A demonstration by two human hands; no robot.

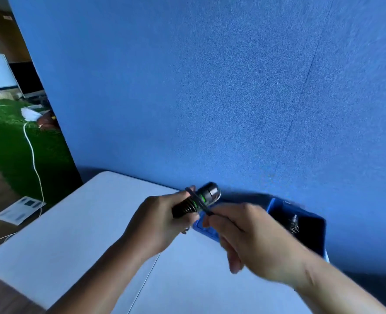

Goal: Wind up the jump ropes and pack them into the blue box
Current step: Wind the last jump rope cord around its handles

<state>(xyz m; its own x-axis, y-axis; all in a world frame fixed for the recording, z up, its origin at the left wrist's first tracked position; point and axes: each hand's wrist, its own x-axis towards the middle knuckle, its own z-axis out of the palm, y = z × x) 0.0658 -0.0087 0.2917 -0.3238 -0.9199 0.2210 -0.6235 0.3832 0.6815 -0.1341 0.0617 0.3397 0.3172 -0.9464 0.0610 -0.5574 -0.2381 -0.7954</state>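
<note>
Gripping the jump-rope handles (210,192) in my left hand (159,223), I should keep the cord (203,207) pinched taut in my right hand (251,236) so turns lie snug.

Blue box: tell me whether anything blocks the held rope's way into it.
Nothing visible does. The box stands open on the table just behind the right hand, which pinches the cord; the left hand holds the handles.
</note>
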